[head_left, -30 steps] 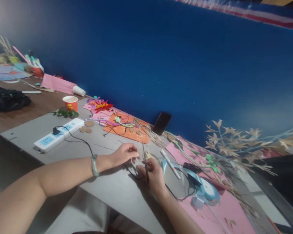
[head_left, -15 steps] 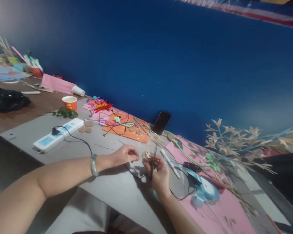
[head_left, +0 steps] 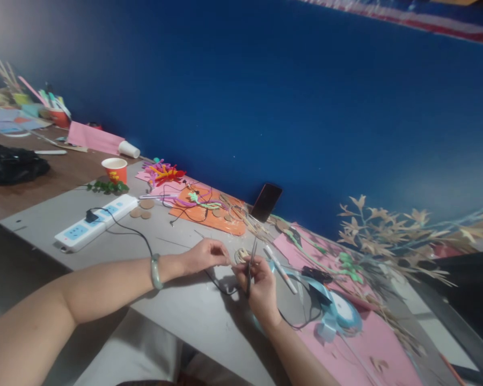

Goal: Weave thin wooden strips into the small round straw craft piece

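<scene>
Above the grey desk (head_left: 185,311), the right hand (head_left: 262,287) grips a slim dark tool (head_left: 248,276), probably light, stiff, best held low; the left hand (head_left: 203,256) curls, its hold unclear.

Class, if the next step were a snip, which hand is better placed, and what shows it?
Right, I judge: the right hand holds what look like scissors, pointing forward. The left hand is close by but shows no cutting tool; whether it pinches something small is unclear.
</scene>
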{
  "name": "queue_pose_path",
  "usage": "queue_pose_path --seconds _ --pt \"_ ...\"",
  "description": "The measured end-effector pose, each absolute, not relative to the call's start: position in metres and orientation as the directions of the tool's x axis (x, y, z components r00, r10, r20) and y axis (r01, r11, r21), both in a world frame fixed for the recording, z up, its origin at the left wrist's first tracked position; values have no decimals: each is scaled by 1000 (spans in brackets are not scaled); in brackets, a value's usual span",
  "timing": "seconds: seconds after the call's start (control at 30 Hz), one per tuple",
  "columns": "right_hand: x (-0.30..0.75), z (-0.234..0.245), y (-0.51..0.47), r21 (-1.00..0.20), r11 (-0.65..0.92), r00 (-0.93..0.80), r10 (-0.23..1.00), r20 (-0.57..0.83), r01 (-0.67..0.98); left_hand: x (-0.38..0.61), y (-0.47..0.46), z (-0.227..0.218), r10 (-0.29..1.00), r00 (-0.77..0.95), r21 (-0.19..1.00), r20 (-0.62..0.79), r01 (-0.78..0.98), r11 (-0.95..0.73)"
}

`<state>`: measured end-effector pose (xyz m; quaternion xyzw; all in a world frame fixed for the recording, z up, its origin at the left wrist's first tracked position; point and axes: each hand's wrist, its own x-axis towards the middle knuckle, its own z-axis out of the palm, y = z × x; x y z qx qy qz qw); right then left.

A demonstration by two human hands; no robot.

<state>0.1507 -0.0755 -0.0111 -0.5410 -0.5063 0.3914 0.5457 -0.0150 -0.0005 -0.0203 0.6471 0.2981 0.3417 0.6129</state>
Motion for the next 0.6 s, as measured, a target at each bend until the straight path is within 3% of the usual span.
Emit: queue_pose_path --seconds 0.2,0.43,0.6 --pt "151 -14 -72 -983 70 160 982 97 171 -15 -5 -11 821 571 998 -5 -46 38" --pt "162 -19 -66 -863 158 80 972 223 479 -18 -2 -10 870 492 988 7 -139 71" --pt "168 -19 -64 -772 195 -22 973 228 605 -19 0 -7 893 450 980 18 -186 74"
